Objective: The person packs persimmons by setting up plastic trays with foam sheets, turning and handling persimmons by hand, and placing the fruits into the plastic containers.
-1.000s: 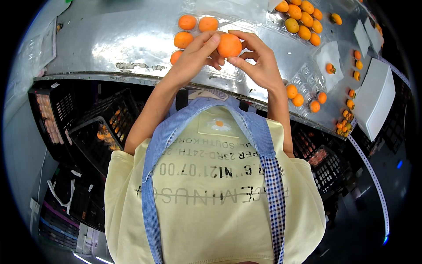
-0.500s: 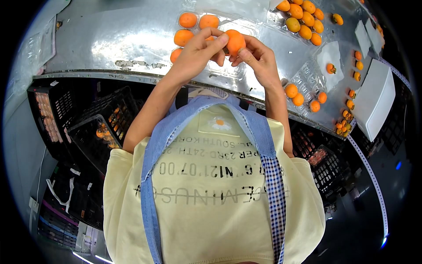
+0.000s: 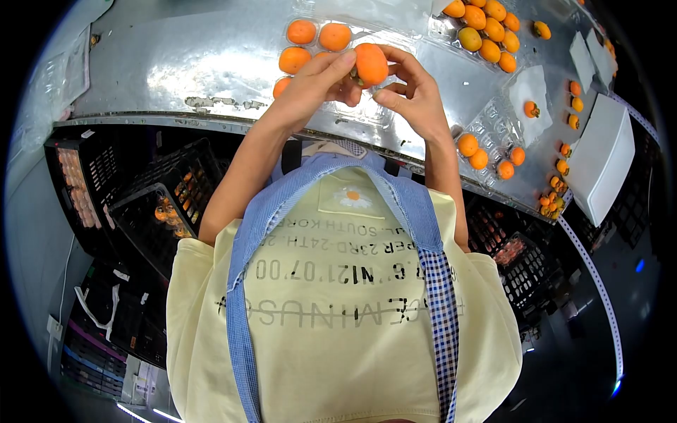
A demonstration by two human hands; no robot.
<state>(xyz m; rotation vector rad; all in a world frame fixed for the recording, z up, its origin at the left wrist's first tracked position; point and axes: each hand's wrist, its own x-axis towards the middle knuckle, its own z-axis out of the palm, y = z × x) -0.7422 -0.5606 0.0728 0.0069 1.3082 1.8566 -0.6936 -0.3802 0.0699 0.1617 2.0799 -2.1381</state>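
Between my hands is an orange persimmon, held up over the metal table. My left hand grips it, thumb on its near left side and fingers beneath, partly hidden. To its right, my right hand has thumb and fingers apart. Its upper fingers reach behind the fruit; whether they touch it I cannot tell. Under and beside my hands lies a clear plastic tray holding several persimmons on its left side, some covered by my left hand.
A full tray of persimmons sits at the back right. Nearer, another clear tray stands by several persimmons. Small persimmons line the right edge beside a white box. Black crates are below the metal table.
The persimmon has shifted slightly up and left and turned in my left hand. My right thumb and fingers have come away from its near side and spread apart.
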